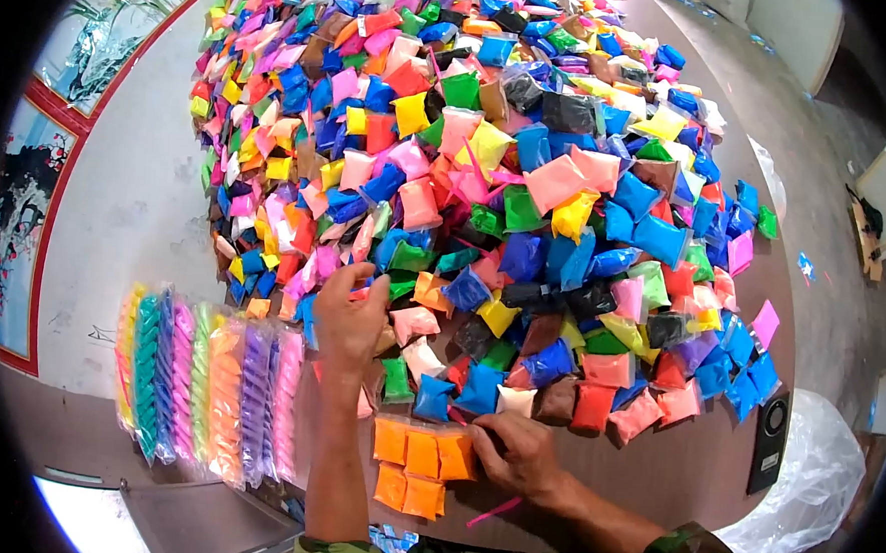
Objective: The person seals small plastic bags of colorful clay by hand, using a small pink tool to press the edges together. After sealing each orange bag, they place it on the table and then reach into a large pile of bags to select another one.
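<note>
At the near left edge of a heap of small coloured packets (490, 144), my left hand (349, 320) has its fingers curled among the bags. A reddish bit shows between thumb and forefinger; I cannot tell what it belongs to. A group of orange packets (424, 454) lies in two rows on the brown table (592, 485) in front of me. My right hand (519, 456) is closed at the upper right corner of this group, fingertips right on its edge. A pink strip (494, 512) lies just below that hand.
Long clear bags of twisted coloured strands (212, 390) lie at the left. A black device (770, 444) sits by the table's right edge, with clear plastic sheeting (803, 486) beyond it. Framed pictures (41, 205) hang on the left wall.
</note>
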Demonstrator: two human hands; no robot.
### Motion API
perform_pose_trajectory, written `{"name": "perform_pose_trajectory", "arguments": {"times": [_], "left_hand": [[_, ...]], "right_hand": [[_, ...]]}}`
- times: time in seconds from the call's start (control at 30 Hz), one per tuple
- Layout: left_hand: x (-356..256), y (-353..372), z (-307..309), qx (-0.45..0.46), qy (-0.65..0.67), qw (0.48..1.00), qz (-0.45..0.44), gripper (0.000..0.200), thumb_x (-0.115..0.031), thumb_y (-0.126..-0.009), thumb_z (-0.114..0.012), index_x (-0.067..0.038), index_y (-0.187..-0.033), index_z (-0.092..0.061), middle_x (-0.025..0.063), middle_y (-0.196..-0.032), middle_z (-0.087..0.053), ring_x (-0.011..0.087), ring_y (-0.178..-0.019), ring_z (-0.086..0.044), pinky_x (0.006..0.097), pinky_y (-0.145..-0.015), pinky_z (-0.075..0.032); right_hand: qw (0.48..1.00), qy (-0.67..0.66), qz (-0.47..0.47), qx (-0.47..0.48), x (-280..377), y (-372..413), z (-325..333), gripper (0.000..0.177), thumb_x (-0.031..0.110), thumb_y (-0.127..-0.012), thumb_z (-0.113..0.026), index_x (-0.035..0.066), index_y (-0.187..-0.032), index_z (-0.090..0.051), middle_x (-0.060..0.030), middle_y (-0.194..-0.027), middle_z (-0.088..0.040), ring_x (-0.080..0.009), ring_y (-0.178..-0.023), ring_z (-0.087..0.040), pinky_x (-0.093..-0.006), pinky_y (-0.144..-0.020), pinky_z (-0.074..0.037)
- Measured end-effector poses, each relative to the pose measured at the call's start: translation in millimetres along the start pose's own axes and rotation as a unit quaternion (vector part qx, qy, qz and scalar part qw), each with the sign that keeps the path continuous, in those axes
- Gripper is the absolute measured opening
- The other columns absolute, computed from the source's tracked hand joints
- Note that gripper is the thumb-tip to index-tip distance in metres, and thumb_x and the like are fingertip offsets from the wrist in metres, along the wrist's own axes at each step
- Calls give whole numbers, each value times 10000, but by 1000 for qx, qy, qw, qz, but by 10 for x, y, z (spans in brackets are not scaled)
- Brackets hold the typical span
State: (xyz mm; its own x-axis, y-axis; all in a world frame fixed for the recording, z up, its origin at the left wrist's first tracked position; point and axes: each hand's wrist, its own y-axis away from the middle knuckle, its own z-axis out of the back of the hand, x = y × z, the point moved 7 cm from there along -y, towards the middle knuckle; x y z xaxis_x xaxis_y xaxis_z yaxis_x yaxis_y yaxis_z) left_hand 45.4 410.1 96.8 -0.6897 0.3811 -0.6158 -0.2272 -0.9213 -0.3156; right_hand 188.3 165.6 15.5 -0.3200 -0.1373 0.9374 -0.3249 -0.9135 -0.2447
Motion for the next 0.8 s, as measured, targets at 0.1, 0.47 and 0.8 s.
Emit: {"name": "perform_pose_trajectory", "arguments": {"times": [0.1,0.47,0.8], "left_hand": [[104,-36,167,-32,-36,999,-24,315,-170,-885,-851,-9,-1129,-736,158,-1082,-753,302,-978,-735,392,-877,-574],[64,-339,57,-43,-140,981,-128,401,-239,-823,-910,-20,-1096,-715,151,-1067,-718,349,-984,-690,431,-880,-549],[-112,108,-600,155,-107,961,-202,342,-213,-887,-777,-70,-1194,-731,171,-1097,-660,399,-1024,-700,469,-849,-579]], "right_hand": [[1000,5,2,-6,-1,-1,-8,101,85,-934,-803,19,-997,-759,-148,-840,-735,-299,-711,-732,-377,-640,-578],[1000,9,-2,5,-44,8,-17,135,127,-939,-802,41,-1026,-744,-150,-861,-719,-337,-754,-730,-415,-655,-583],[1000,9,7,-5,-38,15,-15,104,106,-941,-786,40,-1006,-739,-160,-865,-714,-349,-770,-726,-424,-682,-584]]}}
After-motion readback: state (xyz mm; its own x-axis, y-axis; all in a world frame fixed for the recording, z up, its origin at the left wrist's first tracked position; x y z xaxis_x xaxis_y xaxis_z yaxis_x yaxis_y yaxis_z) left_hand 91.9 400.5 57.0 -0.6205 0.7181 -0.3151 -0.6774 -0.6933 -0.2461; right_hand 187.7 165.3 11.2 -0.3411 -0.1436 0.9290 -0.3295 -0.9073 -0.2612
